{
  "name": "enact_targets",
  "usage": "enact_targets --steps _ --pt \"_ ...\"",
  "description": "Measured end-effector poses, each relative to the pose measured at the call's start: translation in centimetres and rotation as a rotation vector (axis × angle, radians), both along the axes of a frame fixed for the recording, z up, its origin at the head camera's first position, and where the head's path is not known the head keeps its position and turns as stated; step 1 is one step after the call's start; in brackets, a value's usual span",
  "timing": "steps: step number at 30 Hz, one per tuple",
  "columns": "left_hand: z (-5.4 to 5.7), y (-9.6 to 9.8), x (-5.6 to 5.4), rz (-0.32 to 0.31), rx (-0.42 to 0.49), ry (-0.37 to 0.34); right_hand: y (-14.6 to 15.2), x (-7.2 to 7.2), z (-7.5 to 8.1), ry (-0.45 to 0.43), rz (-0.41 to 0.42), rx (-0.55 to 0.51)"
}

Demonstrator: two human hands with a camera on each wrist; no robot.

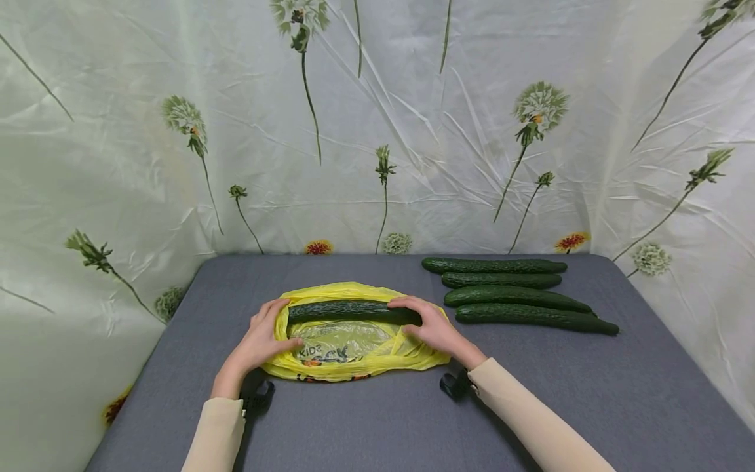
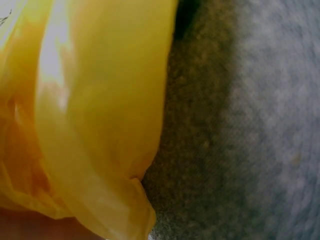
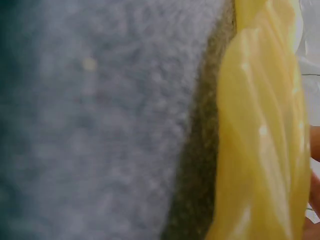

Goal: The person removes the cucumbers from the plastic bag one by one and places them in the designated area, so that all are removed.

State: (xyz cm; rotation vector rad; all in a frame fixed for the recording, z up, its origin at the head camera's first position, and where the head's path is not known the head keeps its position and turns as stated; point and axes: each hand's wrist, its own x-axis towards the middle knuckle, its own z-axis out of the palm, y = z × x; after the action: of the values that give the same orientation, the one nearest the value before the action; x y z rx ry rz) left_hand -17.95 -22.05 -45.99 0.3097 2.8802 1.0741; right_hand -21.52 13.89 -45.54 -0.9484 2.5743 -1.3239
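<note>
A yellow plastic bag (image 1: 345, 370) with printed lettering lies spread on the table, its mouth facing up. One dark green cucumber (image 1: 348, 310) lies lengthwise inside, along the far side of the opening. At the bag's left rim, my left hand (image 1: 262, 334) holds the plastic, with the thumb over the inner side and the fingers by the cucumber's left end. My right hand (image 1: 433, 328) grips the cucumber's right end, fingers over its far side and thumb at the near side. Yellow plastic (image 2: 110, 100) fills much of the left wrist view; folds of the bag (image 3: 262, 135) also show in the right wrist view.
Several more cucumbers (image 1: 519, 295) lie side by side at the back right of the grey table (image 1: 377, 426). Behind the table hangs a pale curtain (image 1: 377, 118) with a flower print. Dark wrist devices (image 1: 454, 385) sit below both hands.
</note>
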Motion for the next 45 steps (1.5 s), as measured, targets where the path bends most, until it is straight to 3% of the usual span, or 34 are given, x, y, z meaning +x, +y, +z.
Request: enact_targets --steps 6,12,18,27,37,45 --pt "0.0 0.0 -0.1 0.003 -0.006 -0.003 -0.7 -0.9 -0.2 -0.059 0.041 0.0" --pt "0.1 0.0 -0.1 0.005 -0.006 -0.008 -1.6 -1.5 -0.2 -0.046 0.093 0.074" --pt "0.2 0.0 0.0 0.008 -0.001 -0.012 -2.0 -1.6 0.0 -0.023 0.089 0.124" --pt "0.1 0.0 0.0 -0.003 -0.001 -0.014 -2.3 -1.5 0.0 -0.041 0.038 0.062" --pt "0.4 -0.1 0.2 -0.008 0.006 -0.029 -2.1 -1.2 0.9 0.008 0.074 0.014" --pt "0.2 -0.3 0.0 -0.006 0.004 -0.048 -1.4 -0.1 1.9 0.052 0.036 -0.003"
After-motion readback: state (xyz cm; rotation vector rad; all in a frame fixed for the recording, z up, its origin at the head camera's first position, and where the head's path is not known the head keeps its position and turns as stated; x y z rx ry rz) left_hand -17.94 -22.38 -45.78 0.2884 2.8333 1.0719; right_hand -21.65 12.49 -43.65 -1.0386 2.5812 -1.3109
